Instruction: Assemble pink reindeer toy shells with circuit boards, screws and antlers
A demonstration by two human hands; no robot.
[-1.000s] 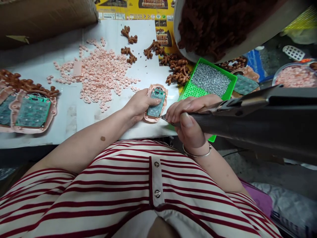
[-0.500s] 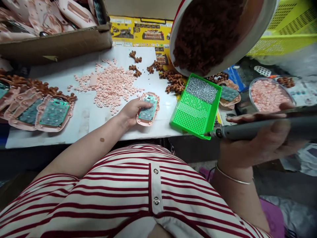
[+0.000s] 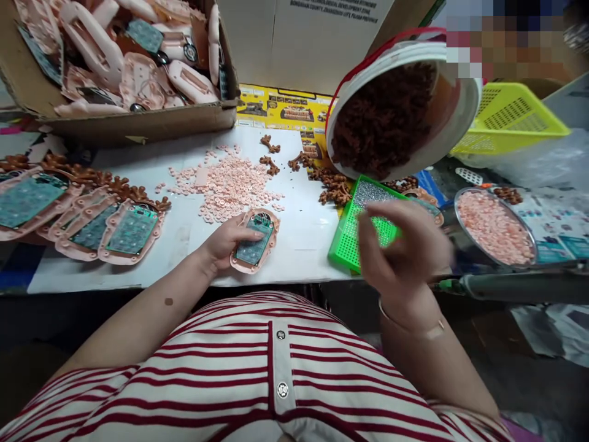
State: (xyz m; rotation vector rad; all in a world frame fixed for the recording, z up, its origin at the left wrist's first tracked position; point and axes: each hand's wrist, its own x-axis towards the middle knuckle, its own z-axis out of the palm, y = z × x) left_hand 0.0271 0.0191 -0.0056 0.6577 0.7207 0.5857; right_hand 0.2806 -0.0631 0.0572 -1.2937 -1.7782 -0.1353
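My left hand is closed on the edge of a pink plastic housing half, thumb pressed on the green circuit board inside it. My right hand is smeared by motion above a green perforated tray. Its fingers look bent, and whether anything small is between them cannot be made out. Small silvery screws lie in the far part of that tray. To the right of my right wrist is a grey power screwdriver, apart from the hand.
Pink buttons and brown branched pieces lie on the white sheet. Similar housings are lined up at left, below a cardboard box of pink parts. A tilted bucket, yellow basket and metal bowl stand at right.
My right hand has let go of the screwdriver and moved left over the green tray. My left hand has shifted slightly left and nearer with the housing half. The view has tilted upward.
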